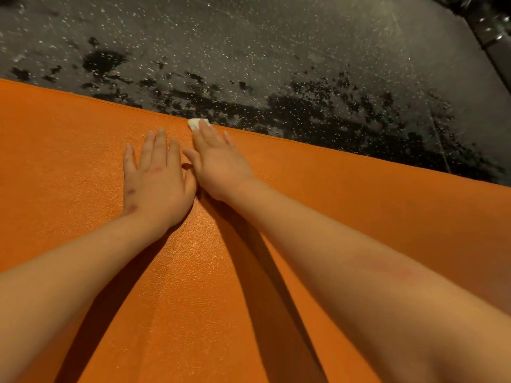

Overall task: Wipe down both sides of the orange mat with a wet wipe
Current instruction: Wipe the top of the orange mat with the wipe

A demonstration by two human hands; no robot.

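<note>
Head view: mat (304,189) lies flat on a dark speckled floor (249,51) and fills the lower part of the picture, its far edge running from upper left down to the right. Both bare forearms reach forward over it. The left hand (154,178) rests palm down on the mat, fingers stretched out and slightly spread, holding nothing. The right hand (218,161) sits just beside it, thumbs nearly touching, also palm down with fingers extended toward the far edge. Under the right fingertips (206,125) is a small white wipe (193,123), pressed flat against the mat right at that far edge; only a corner of it peeks out past the fingers, the rest is hidden beneath the hand. The floor beyond the edge shows dark wet-looking patches (102,60) scattered along the mat's border. A blurred dark object (495,29) sits in the top right corner, too unclear to tell what it is
</note>
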